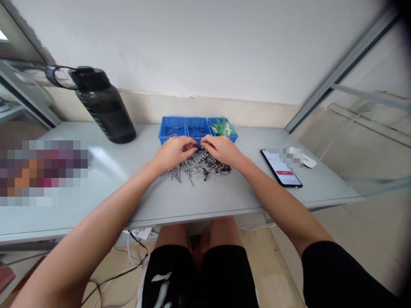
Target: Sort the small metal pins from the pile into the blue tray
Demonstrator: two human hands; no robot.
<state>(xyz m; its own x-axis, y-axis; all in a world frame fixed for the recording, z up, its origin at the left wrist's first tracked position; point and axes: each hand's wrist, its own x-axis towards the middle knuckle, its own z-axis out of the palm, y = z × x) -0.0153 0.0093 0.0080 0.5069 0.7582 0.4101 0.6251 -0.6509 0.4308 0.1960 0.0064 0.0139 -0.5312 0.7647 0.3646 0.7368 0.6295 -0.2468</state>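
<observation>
A loose pile of small silver and dark metal fasteners (199, 162), like rivets and screws, lies in the middle of the table. At its far left edge is my left hand (175, 152), fingers curled and the thumb brought toward the index finger. Close beside it, my right hand (223, 149) bends over the pile's right side with thumb and fingers drawn together. Whatever is between the fingertips is too small to make out. Just behind both hands stand joined blue bins: the left bin (172, 119) holds some silver pieces, the middle bin (196, 121) dark screws, the right one green plastic pieces (223, 127).
A dark water bottle (107, 111) stands at the back left, near a blurred-out patch. On the right lie a phone (281, 167) with its screen lit and a white mouse (308, 160). The table's front edge (199, 218) runs above my legs; cables hang below.
</observation>
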